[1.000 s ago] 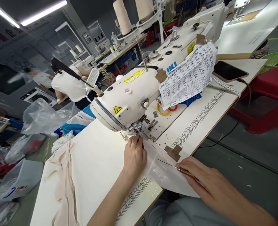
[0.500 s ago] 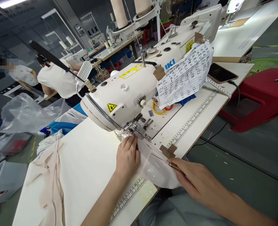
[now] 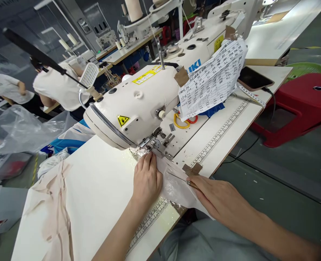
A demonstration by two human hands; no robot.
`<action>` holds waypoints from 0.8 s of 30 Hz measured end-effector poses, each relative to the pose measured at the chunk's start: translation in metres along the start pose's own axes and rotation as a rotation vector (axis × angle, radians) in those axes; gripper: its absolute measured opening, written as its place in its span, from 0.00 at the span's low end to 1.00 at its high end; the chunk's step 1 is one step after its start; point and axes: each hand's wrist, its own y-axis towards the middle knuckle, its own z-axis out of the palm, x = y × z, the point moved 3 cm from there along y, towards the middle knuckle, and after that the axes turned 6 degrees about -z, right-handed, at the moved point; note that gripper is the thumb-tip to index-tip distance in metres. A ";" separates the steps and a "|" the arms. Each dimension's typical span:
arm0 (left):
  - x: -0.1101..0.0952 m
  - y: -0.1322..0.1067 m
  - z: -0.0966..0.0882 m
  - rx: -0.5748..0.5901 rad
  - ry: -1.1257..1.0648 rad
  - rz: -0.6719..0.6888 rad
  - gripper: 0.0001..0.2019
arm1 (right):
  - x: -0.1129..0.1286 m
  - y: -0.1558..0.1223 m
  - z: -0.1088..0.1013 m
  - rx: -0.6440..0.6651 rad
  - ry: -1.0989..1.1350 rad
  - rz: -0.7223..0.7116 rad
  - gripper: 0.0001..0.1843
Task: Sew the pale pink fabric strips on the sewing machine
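Note:
A white sewing machine (image 3: 127,103) stands on the table, its presser foot (image 3: 152,143) low over thin whitish fabric (image 3: 173,186). My left hand (image 3: 147,177) is beside the foot, fingers together and curled, pressing and gripping the fabric's edge; the fingertips are partly hidden. My right hand (image 3: 213,194) is closed round the wooden handle of an awl (image 3: 192,184). Its thin metal shaft points left over the fabric toward the foot. The fabric hangs over the table's front edge between my hands.
Pale fabric strips (image 3: 58,210) lie at left. Behind the foot are yellow- and red-handled scissors (image 3: 181,122), a handwritten sheet (image 3: 212,79) and a phone (image 3: 255,78). A red stool (image 3: 299,105) stands at right. Two people work at back left.
My right hand has moved a little left and forward with the awl, closer to the presser foot. The fabric's hanging edge has shifted. My left hand stays by the foot; the view has tilted slightly.

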 end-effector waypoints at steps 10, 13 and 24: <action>-0.007 -0.006 -0.001 -0.015 -0.003 0.028 0.23 | 0.004 0.016 -0.004 0.007 -0.129 -0.073 0.15; -0.008 -0.007 -0.003 -0.006 -0.008 0.025 0.23 | 0.006 0.020 -0.004 0.015 -0.156 -0.075 0.16; -0.012 -0.010 -0.004 -0.012 -0.021 0.034 0.22 | 0.007 0.031 0.000 0.119 -0.135 -0.026 0.15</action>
